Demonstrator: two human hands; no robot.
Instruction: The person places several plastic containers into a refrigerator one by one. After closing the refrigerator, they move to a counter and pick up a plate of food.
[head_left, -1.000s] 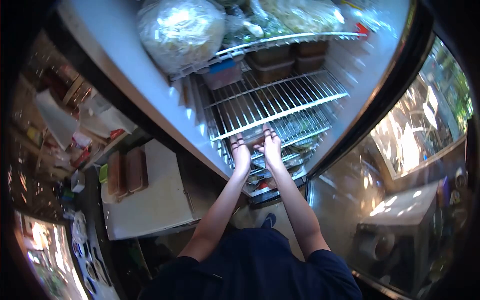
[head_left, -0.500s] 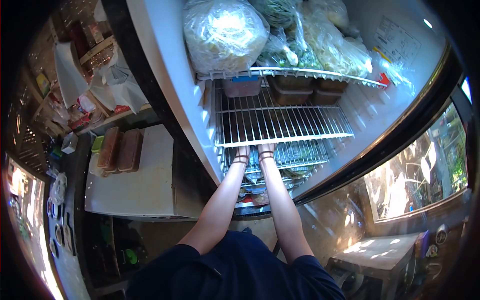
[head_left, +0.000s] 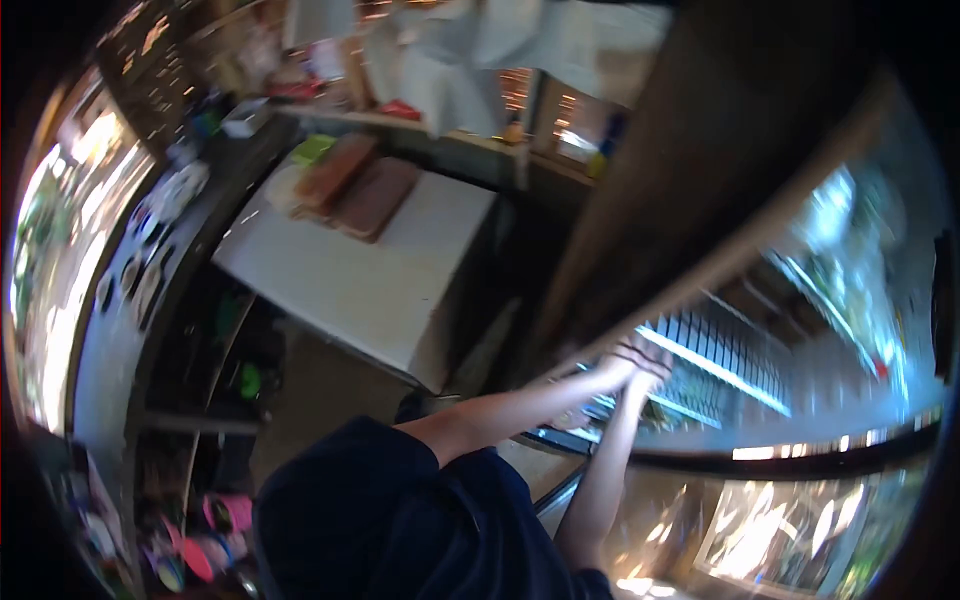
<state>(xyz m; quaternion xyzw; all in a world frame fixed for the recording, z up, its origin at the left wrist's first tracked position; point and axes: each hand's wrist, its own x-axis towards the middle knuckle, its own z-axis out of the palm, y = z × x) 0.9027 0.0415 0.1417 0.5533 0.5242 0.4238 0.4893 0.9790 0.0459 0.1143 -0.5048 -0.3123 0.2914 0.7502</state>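
Observation:
Both of my arms reach into the open refrigerator [head_left: 890,400] at the right. My left hand [head_left: 617,367] and my right hand [head_left: 652,370] are close together at the front edge of a wire shelf [head_left: 715,370]. Motion blur smears the fingers of both, and I cannot make out anything in them. Below the hands, blurred packed goods [head_left: 655,415] lie on a lower level. Clear plastic bags of greens [head_left: 845,245] rest on the upper shelf, with dark containers [head_left: 765,300] beneath them.
The refrigerator's dark side edge [head_left: 690,190] stands left of the hands. A white-topped surface [head_left: 330,285] bears two reddish-brown containers [head_left: 378,200] and a green item [head_left: 314,150]. Pink items [head_left: 205,555] are at the lower left, and utensils [head_left: 150,285] lie along the left counter.
My view has swung left, so the refrigerator now sits at the right and the white-topped surface nearer the middle. My hands, still at the shelves, appear closer together.

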